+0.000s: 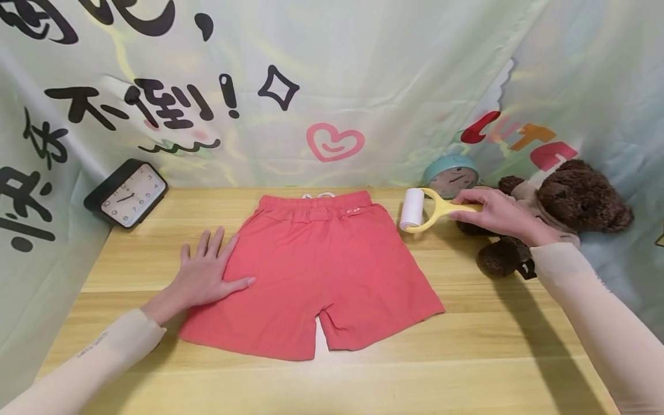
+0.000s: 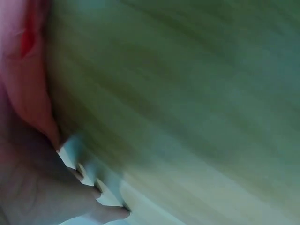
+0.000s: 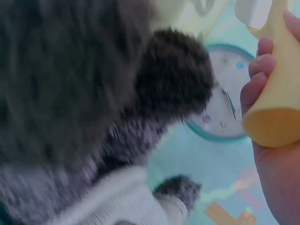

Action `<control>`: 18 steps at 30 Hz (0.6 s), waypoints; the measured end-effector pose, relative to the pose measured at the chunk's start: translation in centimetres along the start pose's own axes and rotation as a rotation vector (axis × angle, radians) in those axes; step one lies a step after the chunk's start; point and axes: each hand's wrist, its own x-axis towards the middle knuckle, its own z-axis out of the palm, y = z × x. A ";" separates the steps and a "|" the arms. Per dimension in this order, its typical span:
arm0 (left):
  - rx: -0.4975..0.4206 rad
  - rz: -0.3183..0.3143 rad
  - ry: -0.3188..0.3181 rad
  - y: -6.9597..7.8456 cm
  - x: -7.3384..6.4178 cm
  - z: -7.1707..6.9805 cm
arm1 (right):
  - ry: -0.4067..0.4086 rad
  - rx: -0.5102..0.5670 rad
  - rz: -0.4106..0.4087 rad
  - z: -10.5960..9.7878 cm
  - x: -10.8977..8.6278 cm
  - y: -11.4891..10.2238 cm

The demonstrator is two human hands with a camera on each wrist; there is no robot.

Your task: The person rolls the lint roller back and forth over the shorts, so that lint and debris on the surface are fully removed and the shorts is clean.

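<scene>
Red shorts [image 1: 316, 259] lie spread on the wooden table, waistband toward the back, a white drawstring peeking out behind it. My left hand [image 1: 204, 276] rests with fingers spread at their left edge, the thumb on the fabric. In the left wrist view, the hand [image 2: 42, 190] touches the table beside the red cloth [image 2: 28, 89], dim and blurred. My right hand [image 1: 495, 213] grips the yellow handle of a lint roller [image 1: 413, 208], whose white roll is held just right of the waistband. The right wrist view shows fingers curled round the handle [image 3: 281, 79].
A brown teddy bear [image 1: 581, 199] sits right, close to the right forearm. Behind the lint roller stands a teal round clock [image 1: 451, 176]. A black clock [image 1: 127, 193] is at the back left. Printed fabric [image 1: 415, 75] hangs along the back and sides.
</scene>
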 end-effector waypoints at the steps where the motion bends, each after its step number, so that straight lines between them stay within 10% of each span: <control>1: -0.008 0.000 -0.003 0.0 0.0 0.0 | 0.009 0.019 0.001 0.3 -0.1 0.0; 18: -0.050 0.003 0.125 -0.1 -3.8 1.5 | 0.158 0.165 -0.145 6.5 -1.1 -4.2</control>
